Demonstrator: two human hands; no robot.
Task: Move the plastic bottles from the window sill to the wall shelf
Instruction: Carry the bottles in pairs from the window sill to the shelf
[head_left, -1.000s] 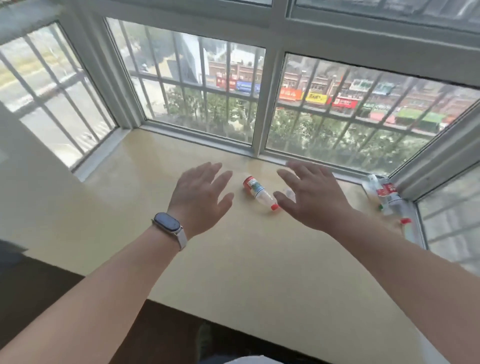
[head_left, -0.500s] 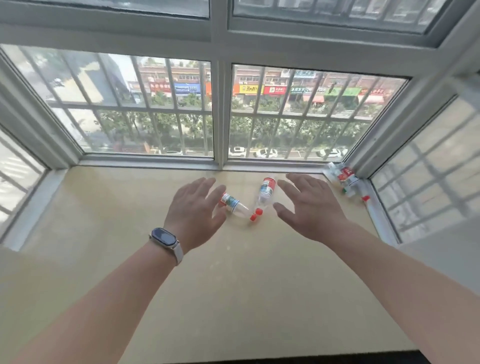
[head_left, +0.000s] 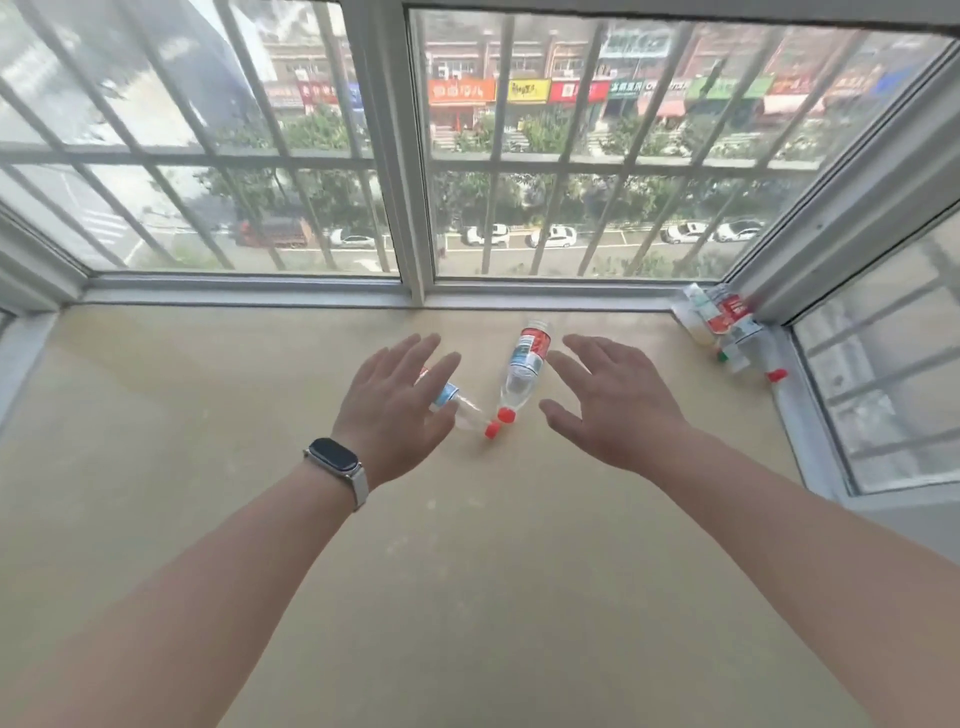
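We are reaching both arms out over the window sill (head_left: 218, 467) because two plastic bottles are lying on their sides near the glass at twelve o'clock. Our left hand (head_left: 397, 402) is spread and empty, hovering over the left bottle (head_left: 457, 408) and partly hiding it, so that the fingers can close around its body. Our right hand (head_left: 613, 402) is likewise released, sitting just beside the right bottle (head_left: 524, 364), at its three o'clock. More bottles (head_left: 722, 325) are waiting in the corner at two o'clock. The wall shelf is not showing.
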